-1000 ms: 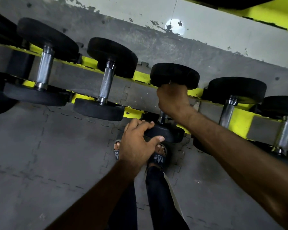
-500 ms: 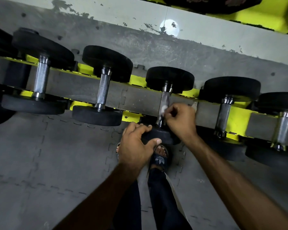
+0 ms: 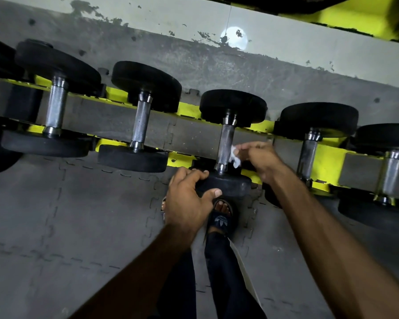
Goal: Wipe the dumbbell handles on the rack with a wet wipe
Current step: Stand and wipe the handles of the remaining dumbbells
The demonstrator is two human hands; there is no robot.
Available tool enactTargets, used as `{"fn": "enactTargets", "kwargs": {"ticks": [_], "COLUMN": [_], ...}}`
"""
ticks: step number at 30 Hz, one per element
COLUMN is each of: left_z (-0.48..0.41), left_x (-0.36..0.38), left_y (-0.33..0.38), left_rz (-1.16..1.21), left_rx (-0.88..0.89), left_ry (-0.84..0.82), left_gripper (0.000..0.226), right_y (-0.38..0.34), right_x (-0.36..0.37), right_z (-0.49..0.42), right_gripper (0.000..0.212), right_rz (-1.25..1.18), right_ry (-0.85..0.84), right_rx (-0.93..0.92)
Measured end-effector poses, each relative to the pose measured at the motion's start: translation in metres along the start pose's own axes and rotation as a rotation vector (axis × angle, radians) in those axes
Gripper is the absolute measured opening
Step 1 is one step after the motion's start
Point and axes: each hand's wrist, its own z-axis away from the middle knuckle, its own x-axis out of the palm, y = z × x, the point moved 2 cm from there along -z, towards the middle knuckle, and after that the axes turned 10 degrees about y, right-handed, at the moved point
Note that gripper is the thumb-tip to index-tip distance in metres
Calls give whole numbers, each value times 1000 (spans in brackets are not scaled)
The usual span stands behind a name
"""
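Dumbbell handle (image 3: 225, 143) — the middle one on the yellow rack (image 3: 328, 160) — has the white wipe (image 3: 235, 157) touching its side at 4 o'clock, pinched by the right hand (image 3: 260, 157). The left hand (image 3: 187, 199) grips the black end (image 3: 233, 184) at 6 o'clock.

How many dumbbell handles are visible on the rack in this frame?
5, in a row along the rack: far-left handle, second handle, middle handle beside the wet wipe, fourth handle, far-right handle. More may be cut off at the left edge.
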Motion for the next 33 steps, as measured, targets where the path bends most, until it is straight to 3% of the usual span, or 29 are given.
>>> {"fn": "enactTargets", "kwargs": {"ticks": [3,5,9,11,14,16,18,22,28,30,33], "left_z": [0,-2,-4,-3,-3,-4,-5,-4,-6,-7,-9], "left_x": [1,1,1,1,3,3,2,2,1,1,1], "left_y": [0,2,4,2,-2,-2,0,0,-1,-2,-2], "left_rz": [9,13,7,11,14,8,-1,-9,-26,-24,-25], "left_rx": [-9,-19,-24,-22,-4,-2,-1,-8,-7,-3,-6], "left_ry": [4,-1,-12,-7,-5,-8,-13,-16,-27,-35,-34], "left_gripper": [44,43,42,41,42,43,43,42,40,39,38], "right_y": [-18,-18,4,5,-9,-11,-3,5,-36,-37,-31], "right_x": [18,27,6,-1,7,12,5,-7,15,20,31], "right_z": [-20,-21,1,2,-8,-11,-3,20,22,31,43], "right_gripper": [20,25,26,33,45,41,33,17,10,15,17], "right_rz": [-181,-253,28,34,-221,-287,-173,56,490,815,1377], "right_ry": [54,-15,-244,-281,-180,-60,-3,-68,173,21,-216], "right_rx": [-2,52,127,182,165,118,23,-210,-1133,-1329,-1303]}}
